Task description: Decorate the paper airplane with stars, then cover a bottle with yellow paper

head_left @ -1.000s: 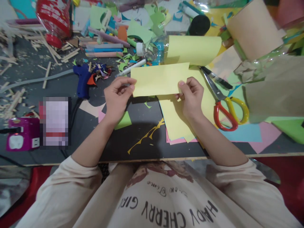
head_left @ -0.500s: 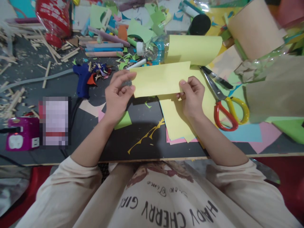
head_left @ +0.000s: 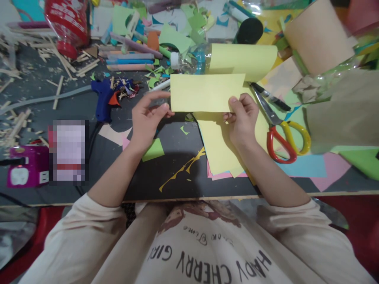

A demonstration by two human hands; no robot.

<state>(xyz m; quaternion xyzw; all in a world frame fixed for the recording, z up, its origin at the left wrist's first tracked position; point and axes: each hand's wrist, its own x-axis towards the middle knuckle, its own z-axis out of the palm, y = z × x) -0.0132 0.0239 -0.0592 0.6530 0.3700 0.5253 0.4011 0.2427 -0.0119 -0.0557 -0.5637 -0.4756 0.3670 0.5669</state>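
- Above the dark grey tabletop [head_left: 160, 181], at its middle, a flat rectangular sheet of pale yellow paper [head_left: 204, 92] is held up with its long sides running left to right.
- The right hand [head_left: 241, 118] pinches this sheet near its lower right corner, thumb on the near face and other fingers bent behind.
- The left hand [head_left: 151, 114] is at the sheet's left edge, thumb and index finger spread apart; whether its fingertips touch the paper, I cannot tell.
- Just beyond the sheet, a clear plastic bottle with a white cap [head_left: 189, 59] lies on its side, its body covered by a curved yellow paper piece [head_left: 241, 59].
- Partly under the right forearm lies a pile of larger yellow paper sheets [head_left: 217, 146], pink edges showing below.
- To the right of that hand rest metal scissors with one red and one yellow handle [head_left: 275, 120], near a slim black-bodied tool [head_left: 280, 102].
- Left of the left hand lies a blue glue gun with an orange trigger [head_left: 102, 100].
- Near the left forearm is a bright green paper scrap [head_left: 154, 150].
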